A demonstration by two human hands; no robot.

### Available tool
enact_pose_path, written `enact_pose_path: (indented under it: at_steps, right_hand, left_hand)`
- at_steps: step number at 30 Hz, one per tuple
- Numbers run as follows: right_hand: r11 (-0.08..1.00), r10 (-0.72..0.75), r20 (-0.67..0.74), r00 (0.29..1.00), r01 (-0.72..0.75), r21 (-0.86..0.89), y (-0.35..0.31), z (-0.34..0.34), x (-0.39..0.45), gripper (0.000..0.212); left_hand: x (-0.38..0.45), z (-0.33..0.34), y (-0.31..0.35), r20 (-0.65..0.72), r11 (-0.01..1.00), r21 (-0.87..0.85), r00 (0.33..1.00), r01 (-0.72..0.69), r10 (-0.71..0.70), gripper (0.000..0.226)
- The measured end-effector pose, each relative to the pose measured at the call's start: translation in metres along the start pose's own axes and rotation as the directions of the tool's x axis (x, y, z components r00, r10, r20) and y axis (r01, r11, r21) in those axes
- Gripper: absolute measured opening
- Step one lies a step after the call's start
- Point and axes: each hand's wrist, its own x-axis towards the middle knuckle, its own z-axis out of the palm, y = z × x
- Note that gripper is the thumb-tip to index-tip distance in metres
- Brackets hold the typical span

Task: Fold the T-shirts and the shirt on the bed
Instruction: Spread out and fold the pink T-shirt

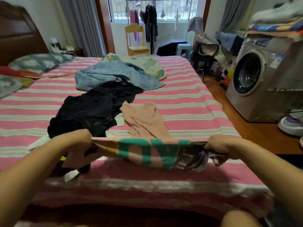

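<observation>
Fingers of my left hand (pixel 82 141) and my right hand (pixel 218 149) are curled tight on the two ends of a peach T-shirt (pixel 147 153) with big green letters, each hand bunching the cloth at its own side. Between them the fabric is drawn out flat and taut, lifted just above the near edge of the bed (pixel 188 99), I judge so that I can shake it straight and lay it down squarely for the first fold; some of it sags toward the striped cover below.

From the head view, what is not yet folded lies in a heap toward the middle of the bed: a black garment (pixel 91 108) on the left, a plain peach garment (pixel 144 118) touching it on the right, and behind both, nearer the far edge, a crumpled blue shirt (pixel 111 74). Off the right edge of the bed stands a washing machine (pixel 255 79). Little of the task looks done yet.
</observation>
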Motion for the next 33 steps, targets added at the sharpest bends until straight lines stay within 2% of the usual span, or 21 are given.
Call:
enact_pose_path:
  at_steps: [2,3,4,5,6,7,8,9,10,12,15,18,20,21,22,23,24,26,28,30,33]
  right_hand:
    - [0.994,0.009,-0.062,0.998,-0.002,0.111,-0.048,-0.042,0.029,0.028]
    - [0.972,-0.033,-0.152,0.988,0.067,0.226,-0.076,-0.066,0.039,0.029]
    - [0.900,-0.093,-0.290,0.952,0.205,0.384,-0.106,-0.095,0.049,0.029]
    - [0.744,-0.142,-0.432,0.890,0.384,0.547,-0.139,-0.124,0.049,0.028]
    - [0.491,-0.178,-0.541,0.822,0.551,0.675,-0.173,-0.152,0.046,0.028]
    - [0.252,-0.203,-0.630,0.749,0.662,0.706,-0.205,-0.176,0.031,0.027]
    - [0.061,-0.220,-0.714,0.665,0.740,0.670,-0.231,-0.198,0.012,0.026]
    - [-0.033,-0.225,-0.776,0.589,0.792,0.610,-0.251,-0.213,-0.012,0.025]
    - [-0.089,-0.221,-0.828,0.515,0.835,0.543,-0.264,-0.224,-0.033,0.026]
    - [-0.130,-0.206,-0.870,0.447,0.869,0.477,-0.269,-0.242,-0.063,0.026]
    - [-0.011,-0.155,-0.897,0.413,0.908,0.419,-0.245,-0.256,-0.085,0.021]
    - [0.183,-0.176,-0.904,0.390,0.915,0.360,-0.210,-0.250,-0.093,0.025]
    - [0.409,-0.230,-0.896,0.379,0.873,0.264,-0.184,-0.233,-0.096,0.031]
    - [0.568,-0.271,-0.893,0.360,0.809,0.154,-0.166,-0.219,-0.097,0.031]
    - [0.722,-0.340,-0.880,0.332,0.692,-0.017,-0.143,-0.203,-0.095,0.030]
    - [0.818,-0.421,-0.841,0.339,0.542,-0.191,-0.114,-0.182,-0.093,0.032]
    - [0.854,-0.483,-0.788,0.382,0.406,-0.327,-0.083,-0.159,-0.090,0.032]
    - [0.858,-0.511,-0.675,0.532,0.263,-0.442,-0.012,-0.108,-0.078,0.031]
    - [0.876,-0.457,-0.630,0.628,0.197,-0.440,0.051,-0.062,-0.062,0.039]
    - [0.914,-0.369,-0.626,0.687,0.144,-0.380,0.097,-0.028,-0.045,0.044]
    - [0.921,-0.271,-0.586,0.763,0.028,-0.390,0.123,0.005,-0.033,0.031]
  left_hand:
    - [0.048,-0.040,-0.011,-0.098,0.992,-0.093,0.991,0.087,-0.096,0.040]
    - [0.068,-0.067,-0.013,-0.205,0.981,-0.160,0.968,0.110,-0.142,0.043]
    - [0.086,-0.102,-0.013,-0.341,0.963,-0.243,0.920,0.113,-0.194,0.042]
    - [0.095,-0.143,-0.008,-0.482,0.922,-0.382,0.837,0.064,-0.258,0.033]
    - [0.099,-0.186,-0.003,-0.602,0.878,-0.479,0.732,-0.013,-0.318,0.023]
    - [0.096,-0.231,0.004,-0.702,0.832,-0.541,0.609,-0.118,-0.370,0.020]
    - [0.092,-0.273,0.008,-0.771,0.800,-0.561,0.483,-0.210,-0.414,0.018]
    - [0.083,-0.309,0.012,-0.809,0.780,-0.562,0.380,-0.276,-0.448,0.017]
    - [0.076,-0.333,0.010,-0.828,0.775,-0.553,0.306,-0.305,-0.470,0.016]
    - [0.059,-0.358,0.002,-0.845,0.781,-0.534,0.236,-0.323,-0.480,0.019]
    - [0.033,-0.359,-0.010,-0.849,0.798,-0.526,0.228,-0.294,-0.476,0.026]
    - [0.013,-0.334,-0.010,-0.873,0.847,-0.472,0.265,-0.245,-0.410,0.030]
    - [0.005,-0.308,-0.007,-0.878,0.857,-0.447,0.309,-0.257,-0.365,0.029]
    - [0.003,-0.290,-0.005,-0.872,0.848,-0.453,0.335,-0.276,-0.357,0.029]
    - [0.000,-0.264,-0.004,-0.863,0.831,-0.467,0.361,-0.302,-0.353,0.031]
    - [-0.003,-0.232,-0.004,-0.847,0.810,-0.489,0.399,-0.324,-0.352,0.034]
    - [-0.009,-0.195,-0.001,-0.830,0.791,-0.509,0.436,-0.339,-0.348,0.037]
    - [-0.022,-0.111,0.004,-0.768,0.757,-0.566,0.544,-0.327,-0.339,0.036]
    - [-0.037,-0.027,0.013,-0.647,0.716,-0.643,0.693,-0.272,-0.318,0.036]
    - [-0.047,0.044,0.025,-0.534,0.702,-0.676,0.806,-0.225,-0.255,0.040]
    - [-0.055,0.103,0.038,-0.379,0.656,-0.743,0.892,-0.134,-0.247,0.039]
